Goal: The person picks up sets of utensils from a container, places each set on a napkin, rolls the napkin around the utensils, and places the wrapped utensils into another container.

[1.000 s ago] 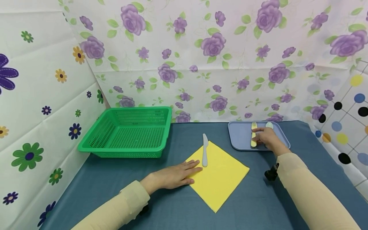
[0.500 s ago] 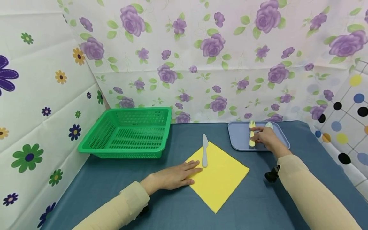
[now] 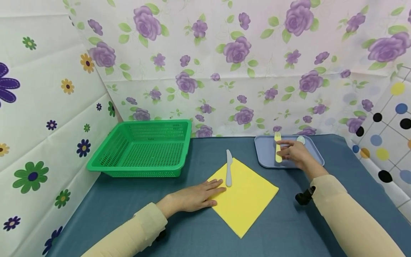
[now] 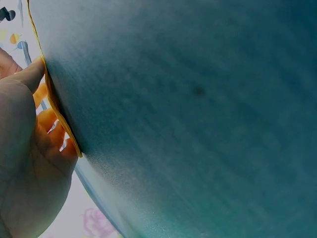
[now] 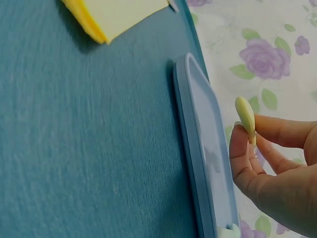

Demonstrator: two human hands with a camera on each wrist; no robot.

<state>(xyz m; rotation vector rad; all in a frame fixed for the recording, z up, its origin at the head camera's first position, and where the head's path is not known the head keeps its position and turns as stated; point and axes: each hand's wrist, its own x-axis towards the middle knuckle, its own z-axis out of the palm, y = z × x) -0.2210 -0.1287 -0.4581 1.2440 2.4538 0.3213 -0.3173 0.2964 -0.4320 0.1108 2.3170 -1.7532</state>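
Over the blue tray [image 3: 265,157], my right hand [image 3: 297,154] pinches a yellow fork [image 3: 278,148] between thumb and fingers, tines pointing away. In the right wrist view the fork [image 5: 245,115] is held above the tray's surface. A pale spoon [image 3: 300,139] lies on the tray behind that hand, mostly hidden by it. My left hand [image 3: 199,195] rests flat with its fingers on the left corner of a folded yellow napkin [image 3: 245,196]. Across the napkin's far left edge lies a grey-white knife [image 3: 228,169], just beyond the left fingertips.
At the back left stands a green perforated basket [image 3: 154,157]. A blue cloth [image 3: 192,235] covers the table. Floral sheets [image 3: 218,92] hang behind and along the sides.
The fork has risen off the tray and shifted a little left in my right hand. My left hand, the napkin and the knife have stayed in place.
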